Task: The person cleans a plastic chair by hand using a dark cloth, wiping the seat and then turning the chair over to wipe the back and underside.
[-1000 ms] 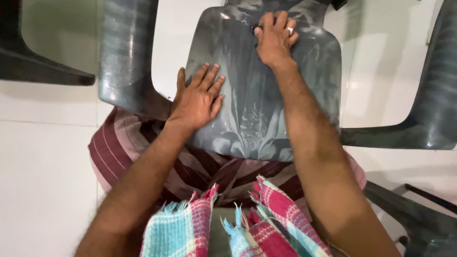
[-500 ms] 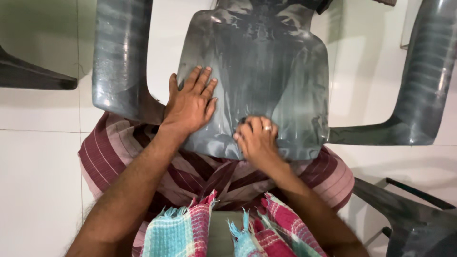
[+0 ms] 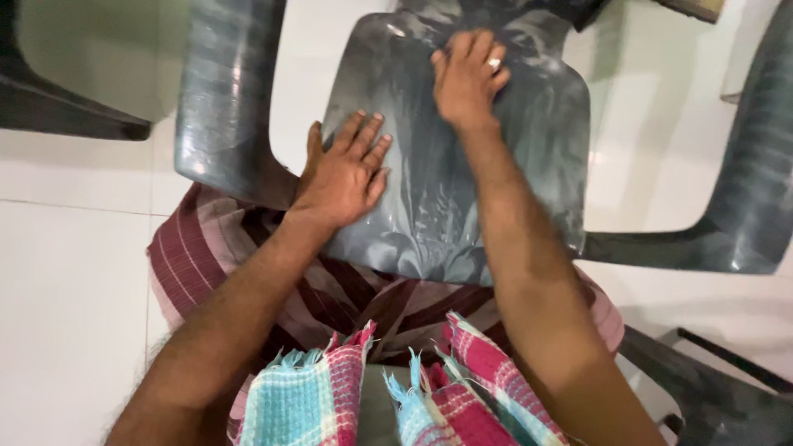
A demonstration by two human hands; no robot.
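Observation:
A dark grey plastic chair leans toward me, its wet, streaky backrest [image 3: 529,140] filling the middle of the view. My left hand [image 3: 343,173] lies flat on the backrest's lower left part, fingers spread, holding nothing. My right hand [image 3: 467,74], with a ring [image 3: 494,62] on one finger, presses on the upper middle of the backrest with its fingers together. It covers a small dark scrub pad that showed under the fingers a moment ago and is hidden now.
The chair's armrests stick out at the left [image 3: 223,99] and right [image 3: 743,206]. A striped maroon cloth [image 3: 206,248] and a checked pink-and-blue towel [image 3: 330,396] lie below the backrest. Other dark chair parts stand at top left [image 3: 49,107] and bottom right [image 3: 710,388] on white floor tiles [image 3: 74,289].
My right hand slid from the top of the backrest down to its lower edge and has gone back up to the top. My left hand stayed put.

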